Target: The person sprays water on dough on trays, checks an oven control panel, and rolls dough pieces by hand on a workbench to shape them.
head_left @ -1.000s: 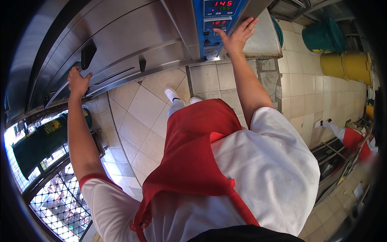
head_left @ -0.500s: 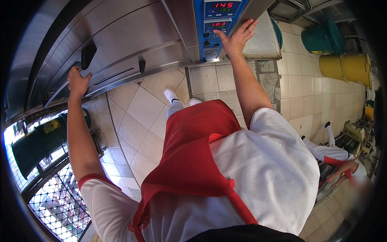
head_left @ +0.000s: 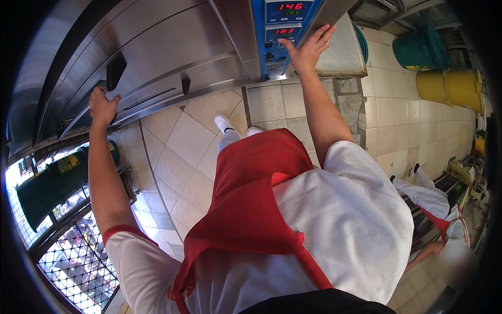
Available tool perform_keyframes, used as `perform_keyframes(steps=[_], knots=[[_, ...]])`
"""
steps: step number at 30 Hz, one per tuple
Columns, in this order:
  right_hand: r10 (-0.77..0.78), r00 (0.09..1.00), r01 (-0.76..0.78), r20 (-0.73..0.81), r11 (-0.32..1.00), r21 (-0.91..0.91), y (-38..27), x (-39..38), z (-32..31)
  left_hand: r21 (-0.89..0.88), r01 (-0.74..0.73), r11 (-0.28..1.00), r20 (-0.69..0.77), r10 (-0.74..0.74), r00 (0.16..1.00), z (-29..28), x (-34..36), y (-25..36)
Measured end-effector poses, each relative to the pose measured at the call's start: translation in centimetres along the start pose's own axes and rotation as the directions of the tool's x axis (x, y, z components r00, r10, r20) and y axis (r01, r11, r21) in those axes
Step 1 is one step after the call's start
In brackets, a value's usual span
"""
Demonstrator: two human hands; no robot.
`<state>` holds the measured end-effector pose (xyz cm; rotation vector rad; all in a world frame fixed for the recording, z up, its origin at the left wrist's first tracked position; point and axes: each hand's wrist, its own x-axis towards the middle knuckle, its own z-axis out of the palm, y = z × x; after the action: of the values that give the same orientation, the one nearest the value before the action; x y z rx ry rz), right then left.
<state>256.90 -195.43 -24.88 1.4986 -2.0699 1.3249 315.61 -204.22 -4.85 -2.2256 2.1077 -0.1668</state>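
Observation:
My left hand (head_left: 103, 107) is closed around the long bar handle (head_left: 77, 123) of a stainless steel deck oven (head_left: 172, 42), at the far left. Next to that hand, a black handle bracket (head_left: 115, 72) sticks out from the steel front. At the oven's right end is a blue control panel (head_left: 258, 26) with lit red and green digital displays. My right hand (head_left: 307, 51) rests there with fingers spread over the panel's right edge. Its thumb lies at the buttons below the lower display (head_left: 283, 32); whether it presses one I cannot tell. Nothing is held in it.
Right of the oven stands a pale-topped table (head_left: 342, 49). Green (head_left: 421, 48) and yellow (head_left: 451, 88) barrels stand on the tiled floor (head_left: 392, 110) beyond it. A co-worker (head_left: 434, 206) in white and red bends at the far right. Another green barrel (head_left: 52, 180) and a metal grille (head_left: 78, 259) are at left.
Both my hands keep their places. The last digit on the upper red display has changed. At the far right the co-worker has shifted, with an arm now reaching lower in the picture.

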Motion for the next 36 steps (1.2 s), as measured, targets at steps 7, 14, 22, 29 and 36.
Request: perform_keyframes(steps=[7, 14, 22, 29, 36], knots=[[-0.001, 1.000, 0.001, -0.001, 1.000, 0.016, 0.30, -0.07, -0.03, 0.001, 0.003, 1.000, 0.006, -0.003, 1.000, 0.05, 0.08, 0.05], [0.017, 1.000, -0.018, 0.011, 0.999, 0.027, 0.18, -0.05, -0.06, 0.008, 0.005, 1.000, 0.019, -0.005, 1.000, -0.05, 0.12, 0.04], [0.003, 1.000, -0.003, 0.001, 1.000, 0.022, 0.29, -0.13, -0.02, 0.013, -0.001, 1.000, 0.020, 0.000, 1.000, 0.13, 0.23, -0.32], [-0.014, 1.000, 0.015, -0.023, 1.000, 0.025, 0.33, -0.14, -0.06, 0.017, 0.008, 1.000, 0.025, -0.008, 1.000, 0.25, 0.29, -0.45], [-0.038, 0.999, 0.040, -0.034, 0.998, 0.054, 0.30, -0.14, -0.53, 0.044, 0.010, 0.999, 0.023, -0.011, 1.000, -0.04, 0.34, 0.06]])
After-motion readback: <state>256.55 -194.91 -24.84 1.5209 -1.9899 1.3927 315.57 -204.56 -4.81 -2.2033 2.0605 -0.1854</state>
